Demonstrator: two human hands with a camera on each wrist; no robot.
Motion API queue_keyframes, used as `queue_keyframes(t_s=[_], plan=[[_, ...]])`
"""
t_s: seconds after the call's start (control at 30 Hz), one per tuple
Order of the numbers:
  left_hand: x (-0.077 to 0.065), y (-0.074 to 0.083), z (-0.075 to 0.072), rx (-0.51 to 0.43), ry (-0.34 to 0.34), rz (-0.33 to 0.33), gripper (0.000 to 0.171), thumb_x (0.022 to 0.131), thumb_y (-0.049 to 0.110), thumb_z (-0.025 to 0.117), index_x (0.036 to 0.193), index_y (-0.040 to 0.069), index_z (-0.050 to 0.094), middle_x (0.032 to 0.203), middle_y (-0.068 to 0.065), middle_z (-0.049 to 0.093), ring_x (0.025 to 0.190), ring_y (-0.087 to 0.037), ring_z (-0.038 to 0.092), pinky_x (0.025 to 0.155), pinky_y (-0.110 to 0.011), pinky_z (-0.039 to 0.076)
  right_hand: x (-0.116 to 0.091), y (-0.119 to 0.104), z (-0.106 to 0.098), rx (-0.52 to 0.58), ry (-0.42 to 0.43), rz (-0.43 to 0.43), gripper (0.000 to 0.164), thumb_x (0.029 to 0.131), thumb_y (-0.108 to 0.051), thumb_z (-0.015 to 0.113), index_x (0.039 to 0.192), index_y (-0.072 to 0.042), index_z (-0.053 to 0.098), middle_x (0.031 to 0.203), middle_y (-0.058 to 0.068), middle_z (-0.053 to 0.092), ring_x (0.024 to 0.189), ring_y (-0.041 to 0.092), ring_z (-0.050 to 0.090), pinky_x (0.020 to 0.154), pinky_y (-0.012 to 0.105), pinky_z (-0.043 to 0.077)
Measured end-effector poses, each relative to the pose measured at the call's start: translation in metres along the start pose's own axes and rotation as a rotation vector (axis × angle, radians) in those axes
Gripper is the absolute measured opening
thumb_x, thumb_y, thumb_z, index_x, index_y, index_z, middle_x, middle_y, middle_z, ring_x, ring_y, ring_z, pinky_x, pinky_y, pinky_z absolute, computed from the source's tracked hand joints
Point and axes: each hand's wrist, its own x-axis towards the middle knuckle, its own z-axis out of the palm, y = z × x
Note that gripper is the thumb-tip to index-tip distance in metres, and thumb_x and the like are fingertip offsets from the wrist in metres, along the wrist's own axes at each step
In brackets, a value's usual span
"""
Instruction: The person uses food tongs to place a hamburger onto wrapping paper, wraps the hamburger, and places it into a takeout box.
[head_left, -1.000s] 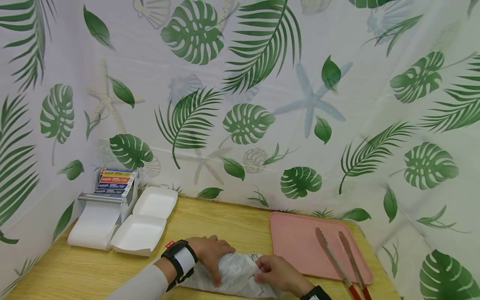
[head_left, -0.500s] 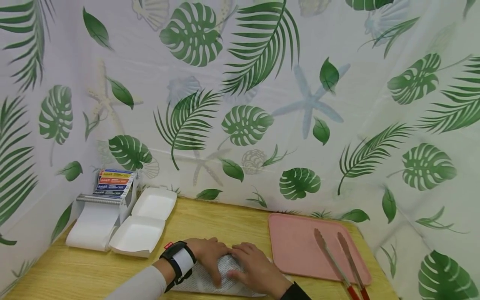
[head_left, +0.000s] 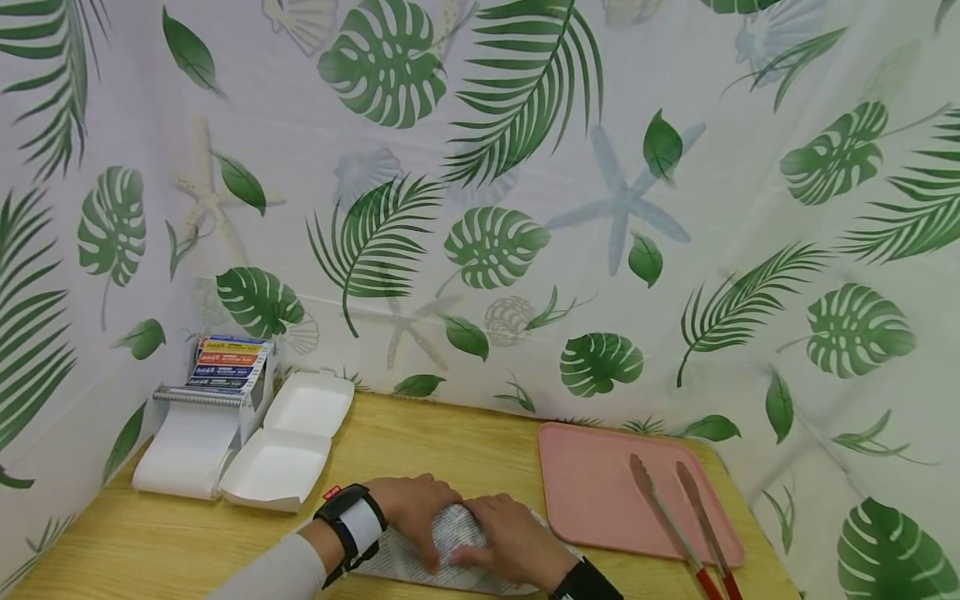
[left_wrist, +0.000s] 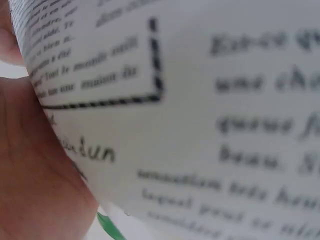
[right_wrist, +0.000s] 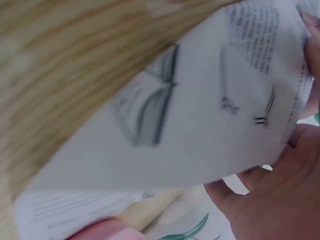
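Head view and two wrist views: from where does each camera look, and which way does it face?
Head: worn on the head, facing forward and down at the wooden table and printed paper; left hand and right hand show.
Left wrist: worn there, facing the printed paper closely; hand parts at left.
Right wrist: worn there, facing the printed paper and wooden table; hand parts at right.
Shared: head and right wrist both show paper and table.

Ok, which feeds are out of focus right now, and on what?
Head: red-handled tongs and pink tray fairly crisp; left wrist: newsprint-patterned paper fills most of it, print blurred; right wrist: wood-grain table and printed book drawing both soft.
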Motion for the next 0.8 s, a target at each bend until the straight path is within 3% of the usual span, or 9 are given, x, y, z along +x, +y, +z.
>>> queue_keyframes(t_s=[0.23, 0.47, 0.63, 0.8], plan=[[0.003, -0.001, 0.0, 0.073, -0.019, -0.004, 0.076, 0.072, 0.054, 0.086, 0.137, 0.025, 0.059, 0.128, 0.01, 0.054, 0.117, -0.011, 0.048, 0.095, -0.039, 0.049, -0.005, 0.006, 0.004, 0.009, -0.006, -0.035, 0.081, 0.091, -0.069, 0.056, 0.146, -0.01, 0.05, 0.139, 0.006, 0.059, 0.13, 0.028, 0.054, 0.108, 0.051, 0.042], [0.013, -0.002, -0.002, 0.046, -0.071, -0.04, 0.071, 0.066, 0.047, 0.093, 0.125, 0.022, 0.063, 0.113, 0.01, 0.057, 0.104, -0.009, 0.052, 0.09, -0.035, 0.049, -0.002, 0.008, 0.005, 0.022, -0.03, -0.014, 0.081, 0.089, -0.071, 0.058, 0.144, -0.012, 0.052, 0.137, 0.006, 0.059, 0.125, 0.027, 0.054, 0.103, 0.054, 0.044], [0.04, -0.029, 0.018, 0.044, -0.067, -0.009, 0.074, 0.064, 0.052, 0.093, 0.123, 0.021, 0.061, 0.109, 0.009, 0.057, 0.099, -0.009, 0.053, 0.085, -0.034, 0.05, -0.001, 0.008, 0.005, 0.024, -0.031, 0.015, 0.084, 0.087, -0.071, 0.06, 0.145, -0.011, 0.052, 0.137, 0.008, 0.059, 0.125, 0.029, 0.052, 0.105, 0.056, 0.042], [0.06, -0.054, 0.033, 0.058, -0.067, 0.016, 0.077, 0.06, 0.066, 0.088, 0.124, 0.033, 0.06, 0.116, 0.015, 0.057, 0.107, -0.008, 0.051, 0.088, -0.036, 0.05, -0.008, 0.013, 0.002, 0.015, -0.023, -0.018, 0.089, 0.083, -0.069, 0.068, 0.145, -0.008, 0.051, 0.138, 0.01, 0.058, 0.128, 0.029, 0.053, 0.108, 0.052, 0.041]])
